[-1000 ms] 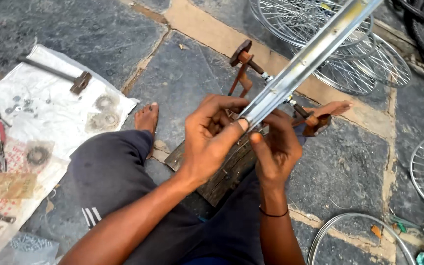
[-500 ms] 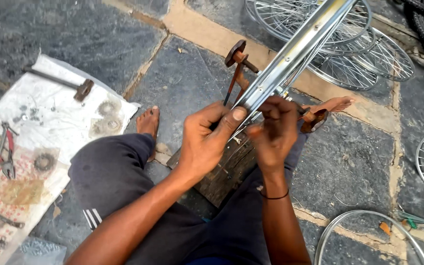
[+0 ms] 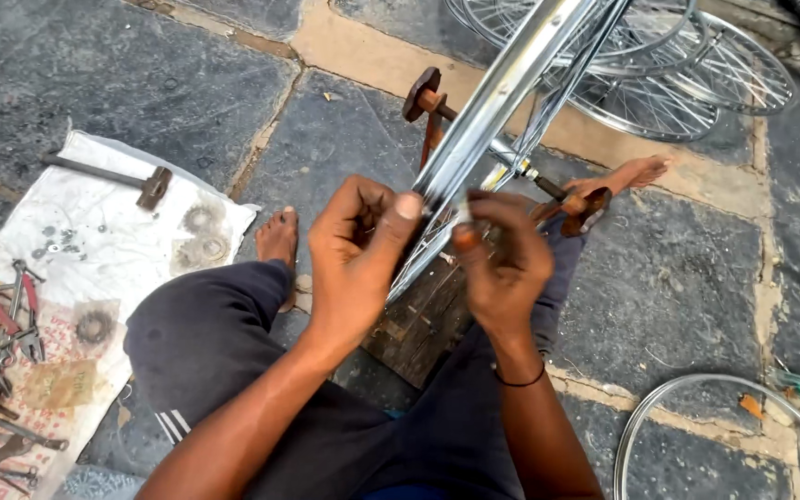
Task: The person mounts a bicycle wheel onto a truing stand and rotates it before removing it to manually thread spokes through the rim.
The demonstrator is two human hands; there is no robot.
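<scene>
Chrome rim above stone floor

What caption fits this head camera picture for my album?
Both hands, left hand and right hand, grip a shiny wheel rim above a wooden block.

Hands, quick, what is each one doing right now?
Left hand: closed on the rim, thumb pressed to its edge.
Right hand: fingers curled at the rim; what they pinch cannot be told.
</scene>
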